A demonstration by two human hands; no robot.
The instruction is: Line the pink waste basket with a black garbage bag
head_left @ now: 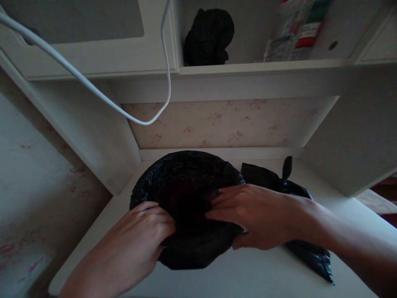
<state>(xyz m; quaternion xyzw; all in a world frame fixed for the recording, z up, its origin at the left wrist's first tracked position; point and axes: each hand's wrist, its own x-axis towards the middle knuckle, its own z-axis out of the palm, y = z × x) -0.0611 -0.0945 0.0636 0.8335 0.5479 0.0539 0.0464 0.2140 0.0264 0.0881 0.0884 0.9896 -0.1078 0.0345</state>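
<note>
Head camera looks down on a black plastic bag (186,182) opened into a round, bowl-like mouth, sitting on a white desk (248,277) close to its back edge, a little left of the middle. The left hand (141,236) is on the bag's near left rim, fingers curled over the edge and closed on the plastic. The right hand (251,215) lies across the near right rim, fingers stretched out almost flat and held together, tips reaching into the dark opening, thumb tucked under the edge; whether it pinches the plastic or only presses on it I cannot tell.

Just beside the bag on the right, partly under the right forearm, lies a second black bag (310,252), flat and crumpled, running toward the desk's right front, with a knotted tail (287,167) sticking up near the back edge.

Behind the desk is a strip of pale flowered wallpaper (223,124). Above it a white shelf (263,66) carries a dark bundle (208,37) at its left end and blurred packets (294,33) further right. A white cable (93,89) loops down from the upper left corner.
</note>
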